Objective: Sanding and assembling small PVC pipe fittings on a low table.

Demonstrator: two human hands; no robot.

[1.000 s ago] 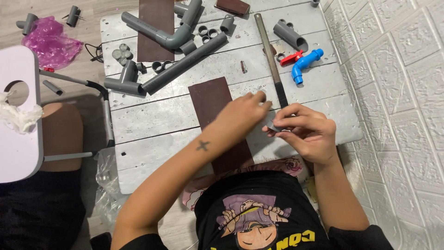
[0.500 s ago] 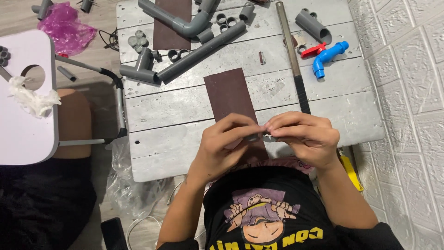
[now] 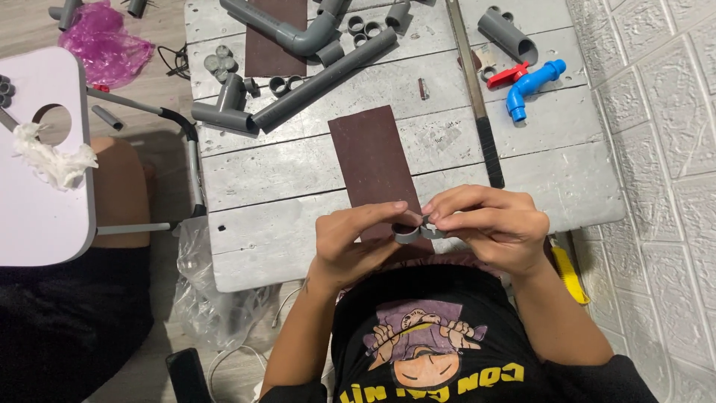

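Both hands remain together at the near surface [image 3: 246, 246] edge since the earlier frame. Left hand [image 3: 350, 242] and right hand [image 3: 485, 224] jointly pinch a short grey pipe ring [image 3: 407, 234], directly above the brown sandpaper strip [image 3: 369, 160] lying beyond the fingers.

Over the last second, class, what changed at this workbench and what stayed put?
The left hand drew back from its reach over the sandpaper strip to meet the right hand; both now pinch a small grey ring. The pipes, blue tap and sandpaper stayed put.
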